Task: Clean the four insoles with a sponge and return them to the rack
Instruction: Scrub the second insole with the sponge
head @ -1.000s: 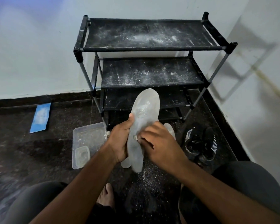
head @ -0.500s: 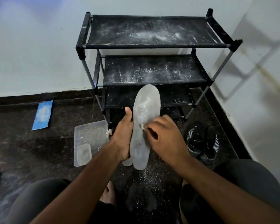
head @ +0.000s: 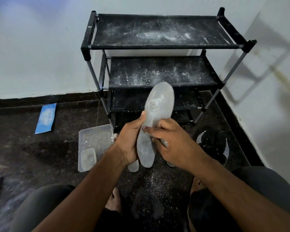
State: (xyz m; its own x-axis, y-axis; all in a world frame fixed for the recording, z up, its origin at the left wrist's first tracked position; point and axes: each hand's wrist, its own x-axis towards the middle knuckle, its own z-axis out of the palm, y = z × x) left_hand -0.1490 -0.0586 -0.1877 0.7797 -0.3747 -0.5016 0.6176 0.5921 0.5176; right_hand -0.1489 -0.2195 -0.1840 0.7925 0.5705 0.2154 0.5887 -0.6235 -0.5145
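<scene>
The floor (head: 23,148) is dark speckled stone with a dark skirting strip along the foot of a pale wall (head: 32,56). At far left, a blue flat packet (head: 46,118) lies on the floor near the skirting, dusted white; no writing on it can be read. Further right sits a clear plastic tub (head: 94,138), powder-streaked, with a smaller clear container (head: 88,156) resting inside its near corner.

Behind it stands the black shoe rack (head: 157,46) in the room's corner, its fabric shelves smeared with white powder, the top and second shelves most heavily.

In front of the rack, the left hand (head: 129,141) grips the grey insole (head: 155,114) by its left edge, thumb pointing up along it, the toe end raised towards the rack and the heel down. The right hand (head: 172,144) curls over the insole's right side, fingertips pinching at its middle; whether a sponge is tucked beneath them cannot be told. The tips of other pale insoles (head: 133,166) peek out on the floor below the hands. White powder (head: 155,180) is scattered on the floor just beneath.

To the right, a pair of black shoes (head: 213,143) with white stripes rests on the floor near the right-hand wall; no brand mark is legible.
</scene>
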